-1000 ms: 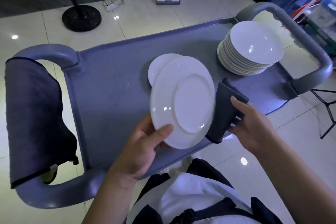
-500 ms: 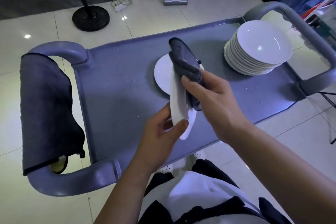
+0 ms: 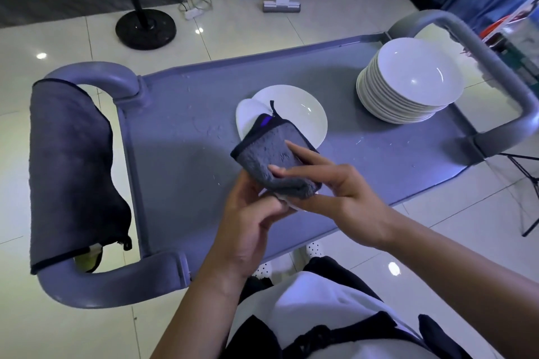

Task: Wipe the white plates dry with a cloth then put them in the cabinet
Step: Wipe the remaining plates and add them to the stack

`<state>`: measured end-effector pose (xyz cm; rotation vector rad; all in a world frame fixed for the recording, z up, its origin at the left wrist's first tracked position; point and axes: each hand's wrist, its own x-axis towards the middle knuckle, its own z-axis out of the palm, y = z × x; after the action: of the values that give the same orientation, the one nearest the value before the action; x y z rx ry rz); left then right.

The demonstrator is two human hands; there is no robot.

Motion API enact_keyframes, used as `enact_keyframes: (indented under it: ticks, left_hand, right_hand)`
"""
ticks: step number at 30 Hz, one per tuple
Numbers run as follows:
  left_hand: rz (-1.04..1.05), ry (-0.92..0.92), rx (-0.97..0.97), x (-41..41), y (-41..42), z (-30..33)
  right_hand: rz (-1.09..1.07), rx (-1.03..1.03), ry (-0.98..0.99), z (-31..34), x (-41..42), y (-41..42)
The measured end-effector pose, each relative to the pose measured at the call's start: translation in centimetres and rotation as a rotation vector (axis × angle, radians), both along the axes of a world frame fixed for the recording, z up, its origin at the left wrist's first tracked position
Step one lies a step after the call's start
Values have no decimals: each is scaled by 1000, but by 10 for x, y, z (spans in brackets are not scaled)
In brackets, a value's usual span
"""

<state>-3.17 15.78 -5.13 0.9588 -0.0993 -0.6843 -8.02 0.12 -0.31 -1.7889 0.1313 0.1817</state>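
Pinching the plate by its lower edge, the left hand steadies it while the right hand presses the folded grey cloth flat over its face — half a second ago the plate stood edge-on, so wiping has moved to the broad side; it hangs just above another plate on the cart, the stack farther right

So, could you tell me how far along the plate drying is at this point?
Early on, it seems. No cabinet is in view, so nothing shows as put away. In hand: the left hand holds a plate while the right hand presses the grey cloth on it. One plate lies on the cart; wiped or not, I cannot tell. The tall stack looks left to do.
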Motion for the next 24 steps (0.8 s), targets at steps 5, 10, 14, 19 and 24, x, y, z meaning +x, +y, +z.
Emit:
enact_keyframes:
  ticks: [5,10,14,19,24]
  left_hand:
    - [51,254,-60,-4,2,7]
    - [75,190,49,-6,-5,17]
    - [83,144,82,-7,-8,19]
    - [77,128,65,2,-8,21]
    - [69,109,4,19,-3,23]
  right_hand:
    - [160,-151,-25,-5,-14,-25]
    - [363,-436,-227,-7,-27,-46]
    - [405,-582,-328,-14,-38,-55]
    - [252,-484,-144,-31,-67,-77]
    - [-572,34,119,-36,-80,-77]
